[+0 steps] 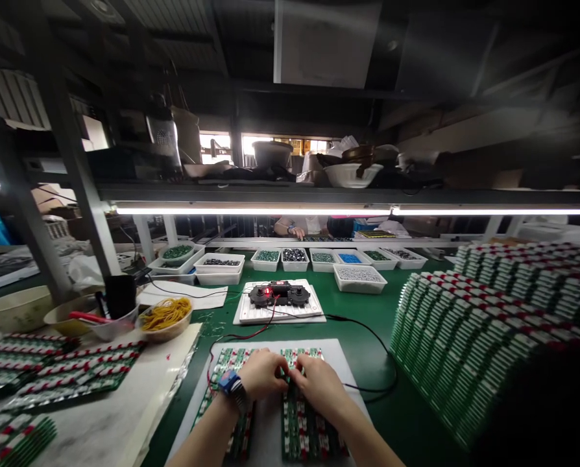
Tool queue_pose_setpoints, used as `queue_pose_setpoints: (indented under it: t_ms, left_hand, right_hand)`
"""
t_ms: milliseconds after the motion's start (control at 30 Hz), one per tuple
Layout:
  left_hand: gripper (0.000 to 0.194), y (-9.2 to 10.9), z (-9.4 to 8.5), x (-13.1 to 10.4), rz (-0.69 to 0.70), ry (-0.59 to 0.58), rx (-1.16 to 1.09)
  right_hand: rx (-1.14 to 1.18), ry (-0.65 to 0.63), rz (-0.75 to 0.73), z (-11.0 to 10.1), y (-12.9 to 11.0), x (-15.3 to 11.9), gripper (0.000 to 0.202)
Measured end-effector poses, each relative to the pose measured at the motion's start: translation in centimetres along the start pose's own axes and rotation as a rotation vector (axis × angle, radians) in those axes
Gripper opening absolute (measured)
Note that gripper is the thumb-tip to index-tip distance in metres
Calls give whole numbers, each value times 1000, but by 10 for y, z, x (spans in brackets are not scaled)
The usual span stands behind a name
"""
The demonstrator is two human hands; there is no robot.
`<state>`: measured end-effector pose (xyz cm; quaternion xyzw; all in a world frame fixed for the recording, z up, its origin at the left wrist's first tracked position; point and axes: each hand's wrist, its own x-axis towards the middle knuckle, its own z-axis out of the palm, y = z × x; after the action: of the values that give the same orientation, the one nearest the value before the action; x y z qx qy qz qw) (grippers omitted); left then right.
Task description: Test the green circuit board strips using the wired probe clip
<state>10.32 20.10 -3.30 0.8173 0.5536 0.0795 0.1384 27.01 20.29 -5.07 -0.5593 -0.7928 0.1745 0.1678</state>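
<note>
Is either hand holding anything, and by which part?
Cannot tell: the left hand and right hand are close together over a circuit board, and any grip is hidden.

The green counter [355,314] carries a white mat [267,429] toward its front edge, a white tray [249,315] behind that, white bins [361,287] along the back edge, stacked circuit boards [446,331] down the right side and a pale sheet [117,421] at left.

We've got left hand [261,376] and right hand [319,384] over circuit boards [302,425], 6 o'clock; board stack [458,337] at 4, yellow bands [167,314] at 8.
</note>
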Motion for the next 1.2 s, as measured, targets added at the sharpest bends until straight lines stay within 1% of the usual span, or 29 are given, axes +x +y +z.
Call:
queue_pose_setpoints:
  t_ms: [133,300,433,600,667,867,967,1200]
  left_hand:
    - [22,2,-2,2,-30,-16,-7]
    - [17,2,-1,5,-48,-25,3]
    - [16,0,9,-4,-86,27,2]
    - [22,0,22,-18,-115,156,-71]
    - [22,0,25,-20,-109,180,-95]
    - [27,-4,27,-19,-73,192,-122]
    - [25,-3,27,-21,-63,193,-125]
    - [18,5,25,-21,-111,198,-113]
  right_hand:
    - [-2,-8,5,0,1,0,15]
    - [3,-14,2,-3,-3,1,15]
    - [26,-15,0,-5,-3,0,15]
    - [66,0,-37,-4,1,-1,15]
    - [75,1,-47,-2,3,0,15]
    - [109,-23,-41,-1,8,2,15]
    - [140,-42,-39,-2,8,3,15]
    - [184,-67,-13,-5,9,4,16]
